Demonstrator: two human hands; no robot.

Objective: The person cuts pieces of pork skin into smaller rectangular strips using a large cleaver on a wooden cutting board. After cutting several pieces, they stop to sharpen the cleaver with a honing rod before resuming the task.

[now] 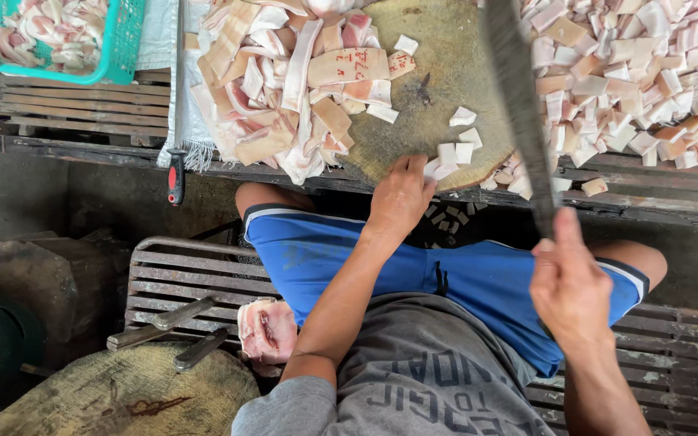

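Observation:
My right hand grips the handle of a long knife, its dark blade raised over the round wooden cutting board. My left hand rests on the near edge of the board, fingers closed over small white cubes of pork fat. A heap of uncut pork skin strips lies on the left part of the board. A large pile of cut pork pieces lies to the right of the blade.
A teal basket with more meat stands at the far left. A red-handled tool hangs at the bench edge. By my left thigh lie a pork chunk, two knives and another round board.

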